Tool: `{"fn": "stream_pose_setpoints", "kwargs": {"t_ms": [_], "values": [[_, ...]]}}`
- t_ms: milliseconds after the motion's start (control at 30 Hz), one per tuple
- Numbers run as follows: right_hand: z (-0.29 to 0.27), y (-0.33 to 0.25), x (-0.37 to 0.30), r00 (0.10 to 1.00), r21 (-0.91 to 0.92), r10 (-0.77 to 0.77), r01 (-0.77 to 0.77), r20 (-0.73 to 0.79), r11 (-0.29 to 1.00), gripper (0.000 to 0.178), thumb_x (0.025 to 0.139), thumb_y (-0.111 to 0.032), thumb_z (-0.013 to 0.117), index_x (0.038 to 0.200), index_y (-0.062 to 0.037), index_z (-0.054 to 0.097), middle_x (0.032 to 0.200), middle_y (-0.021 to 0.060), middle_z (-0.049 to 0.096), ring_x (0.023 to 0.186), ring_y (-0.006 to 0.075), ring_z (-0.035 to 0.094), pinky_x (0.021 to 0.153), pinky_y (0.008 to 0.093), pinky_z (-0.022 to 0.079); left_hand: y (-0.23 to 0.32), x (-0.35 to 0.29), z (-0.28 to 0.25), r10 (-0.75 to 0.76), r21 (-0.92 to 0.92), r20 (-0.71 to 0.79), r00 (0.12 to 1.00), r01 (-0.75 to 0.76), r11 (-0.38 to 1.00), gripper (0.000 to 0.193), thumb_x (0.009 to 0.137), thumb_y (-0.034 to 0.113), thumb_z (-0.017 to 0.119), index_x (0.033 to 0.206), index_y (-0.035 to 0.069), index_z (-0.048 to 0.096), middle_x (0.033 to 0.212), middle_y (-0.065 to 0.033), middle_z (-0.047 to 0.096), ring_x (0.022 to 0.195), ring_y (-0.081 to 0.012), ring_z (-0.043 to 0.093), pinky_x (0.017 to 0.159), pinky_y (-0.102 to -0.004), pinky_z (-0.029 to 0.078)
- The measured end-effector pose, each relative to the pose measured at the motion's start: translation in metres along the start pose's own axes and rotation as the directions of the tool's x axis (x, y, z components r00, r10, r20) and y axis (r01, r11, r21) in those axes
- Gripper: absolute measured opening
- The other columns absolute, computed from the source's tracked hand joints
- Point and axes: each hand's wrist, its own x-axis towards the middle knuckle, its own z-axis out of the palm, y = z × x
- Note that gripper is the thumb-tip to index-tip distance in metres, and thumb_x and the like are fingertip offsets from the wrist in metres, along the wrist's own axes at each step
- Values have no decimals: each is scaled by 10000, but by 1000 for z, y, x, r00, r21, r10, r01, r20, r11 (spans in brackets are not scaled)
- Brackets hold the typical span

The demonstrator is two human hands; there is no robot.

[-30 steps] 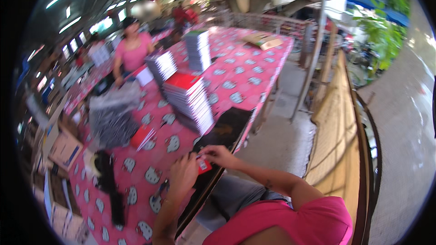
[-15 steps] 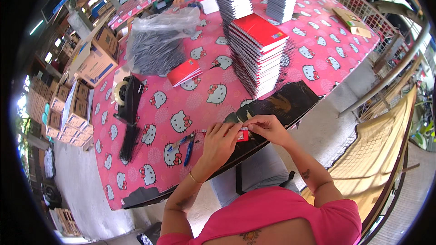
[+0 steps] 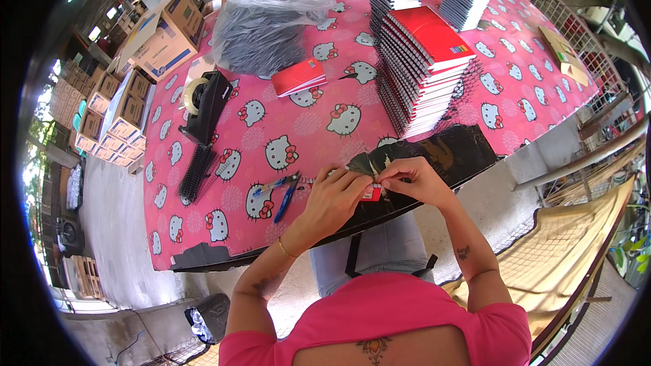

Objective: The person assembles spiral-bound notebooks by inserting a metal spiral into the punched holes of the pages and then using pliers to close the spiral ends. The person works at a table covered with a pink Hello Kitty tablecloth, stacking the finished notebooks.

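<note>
Just inside table edge (image 3: 217, 263), hands (image 3: 332, 198) (image 3: 419, 183), red booklet (image 3: 371, 194)

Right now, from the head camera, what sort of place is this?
Probably a notebook-binding workshop, partly open-air: stacked red spiral notebooks, what look like black binding coils on the table, and piled cardboard cartons at left.

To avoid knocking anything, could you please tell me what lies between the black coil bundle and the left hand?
Two slim blue handles, of one tool or two, lie on the pink tablecloth left of the left hand, in the head view.
</note>
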Motion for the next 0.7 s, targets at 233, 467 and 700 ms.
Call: {"fn": "stream_pose_setpoints", "kwargs": {"t_ms": [233,467,700], "values": [[-4,-5,6,995,21,32,-35,92,999,130,854,-8,698,975,40,705,852,54,682,812,93,634,756,258,528,-1,-4,1,0,21,-5,1000,0,1000,169,839,112,716,992,65,660,872,-60,673,816,-251,634,810,-396,462],[14,-14,9,993,-214,-114,116,21,970,101,788,-14,687,828,23,602,751,76,622,695,133,615,661,277,511,-1,-6,-2,-24,22,66,998,22,1000,188,862,133,678,1032,60,644,864,-68,641,804,-273,624,781,-402,469],[36,-21,11,920,-540,-239,36,-312,841,170,793,-31,694,919,-5,583,854,119,588,767,227,614,667,318,513,9,4,-12,-144,47,107,984,140,989,273,872,94,655,1136,41,610,954,-96,634,848,-290,633,774,-432,506]]}}
